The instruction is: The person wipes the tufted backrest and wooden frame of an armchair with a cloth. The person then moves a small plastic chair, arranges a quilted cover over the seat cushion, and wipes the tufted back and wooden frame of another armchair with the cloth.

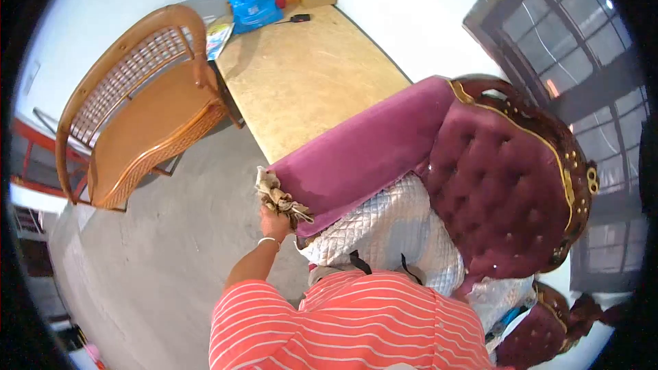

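My left hand (275, 223), with a white bangle at the wrist, is closed around a crumpled, stained beige rag (279, 199). The rag lies against the near left end of a long purple padded panel (363, 147). That panel joins a tufted maroon backrest (493, 192) with a carved dark wood frame and gold trim on the right. Beside the panel, a pale quilted cover (384, 223) is spread in front of my body. My right hand is out of view.
A cane-backed wooden bench (151, 116) stands at the left on the grey floor (185, 247). Beyond the panel is a tan tabletop (301, 75) bearing a blue bag (252, 3) and a small black object (299, 18). Another maroon tufted piece (531, 336) is at the lower right.
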A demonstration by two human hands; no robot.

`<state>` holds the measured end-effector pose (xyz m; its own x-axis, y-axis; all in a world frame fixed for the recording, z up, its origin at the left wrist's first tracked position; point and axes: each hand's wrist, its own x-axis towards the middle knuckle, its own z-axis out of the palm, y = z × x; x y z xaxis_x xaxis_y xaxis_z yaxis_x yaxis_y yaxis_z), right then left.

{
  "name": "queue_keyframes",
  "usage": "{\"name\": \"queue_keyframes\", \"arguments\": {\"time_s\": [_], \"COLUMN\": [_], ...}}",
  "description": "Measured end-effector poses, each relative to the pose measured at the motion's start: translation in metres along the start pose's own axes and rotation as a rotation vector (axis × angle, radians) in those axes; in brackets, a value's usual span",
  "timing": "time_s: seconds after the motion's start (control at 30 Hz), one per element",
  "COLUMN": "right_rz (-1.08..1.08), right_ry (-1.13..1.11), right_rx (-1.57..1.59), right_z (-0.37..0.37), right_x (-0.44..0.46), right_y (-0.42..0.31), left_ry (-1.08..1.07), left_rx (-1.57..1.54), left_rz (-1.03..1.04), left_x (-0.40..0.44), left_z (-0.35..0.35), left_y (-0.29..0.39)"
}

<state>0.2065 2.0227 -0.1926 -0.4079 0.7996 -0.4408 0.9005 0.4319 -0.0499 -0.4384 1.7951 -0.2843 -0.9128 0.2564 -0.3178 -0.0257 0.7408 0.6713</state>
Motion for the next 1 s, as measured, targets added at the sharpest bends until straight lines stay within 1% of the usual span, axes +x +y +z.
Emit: {"name": "queue_keyframes", "arguments": {"time_s": [0.03, 0.07, 0.13, 0.17, 0.23, 0.27, 0.37, 0.43, 0.47, 0.5, 0.53, 0.6, 0.63, 0.67, 0.7, 0.77, 0.83, 0.87, 0.9, 0.93, 0.97, 1.0], "right_rz": [0.147, 0.248, 0.402, 0.441, 0.474, 0.477, 0.461, 0.482, 0.355, 0.224, 0.221, 0.197, 0.171, 0.145, 0.142, 0.127, 0.103, 0.09, 0.104, 0.118, 0.131, 0.12], "right_ry": [-0.031, -0.027, 0.012, 0.042, 0.115, 0.151, 0.234, 0.248, 0.293, 0.329, 0.312, 0.274, 0.272, 0.27, 0.239, 0.175, 0.146, 0.139, 0.1, 0.059, 0.017, 0.005], "right_rx": [0.072, 0.127, 0.211, 0.247, 0.309, 0.346, 0.478, 0.614, 0.591, 0.562, 0.592, 0.669, 0.713, 0.755, 0.745, 0.723, 0.645, 0.602, 0.587, 0.577, 0.567, 0.566], "right_z": [0.012, 0.02, 0.025, 0.026, 0.02, 0.015, 0.014, 0.048, 0.034, 0.011, -0.005, -0.015, -0.017, -0.018, -0.02, -0.019, 0.004, 0.016, 0.025, 0.036, 0.048, 0.053], "right_x": [-0.033, -0.06, -0.098, -0.112, -0.126, -0.126, -0.101, -0.076, -0.07, -0.061, -0.053, -0.049, -0.043, -0.04, -0.041, -0.047, -0.058, -0.064, -0.07, -0.079, -0.089, -0.096], "right_y": [-0.003, -0.007, -0.017, -0.022, -0.037, -0.046, -0.066, -0.058, -0.071, -0.095, -0.112, -0.135, -0.141, -0.144, -0.145, -0.143, -0.129, -0.117, -0.108, -0.1, -0.093, -0.088], "left_ry": [0.0, 0.0, 0.064, 0.023, -0.079, -0.142, 0.027, 0.053, 0.065, 0.021, 0.006, -0.009, -0.048, 0.09, 0.038, -0.161, -0.471, -0.562, -0.652, -0.787, -0.876, -0.841], "left_rx": [0.003, 0.006, 0.056, 0.079, -0.271, -0.442, 0.024, -0.073, -0.12, -0.228, -0.138, 0.059, -0.214, 0.135, 0.072, 0.128, 0.355, 0.459, 0.561, 0.871, 1.142, 0.569], "left_rz": [0.038, 0.076, 0.259, 0.188, 0.263, 0.291, 0.01, 0.106, 0.15, 0.159, 0.118, 0.014, 0.135, 0.055, 0.047, -0.033, -0.154, -0.015, 0.122, 0.338, 0.605, 0.26], "left_x": [0.0, 0.0, 0.005, 0.005, 0.014, 0.017, 0.001, 0.011, 0.016, 0.01, 0.003, -0.013, -0.018, -0.014, -0.019, -0.04, -0.065, -0.058, -0.043, -0.059, -0.077, -0.083], "left_z": [-0.001, -0.002, 0.006, 0.008, 0.021, 0.029, 0.012, 0.027, 0.032, 0.028, 0.027, 0.02, 0.02, 0.033, 0.038, 0.035, 0.023, 0.037, 0.059, 0.048, 0.037, 0.036], "left_y": [-0.004, -0.008, -0.026, -0.028, -0.047, -0.05, -0.016, -0.052, -0.064, -0.057, -0.051, -0.05, -0.051, -0.073, -0.086, -0.092, -0.078, -0.116, -0.169, -0.143, -0.114, -0.131]}}
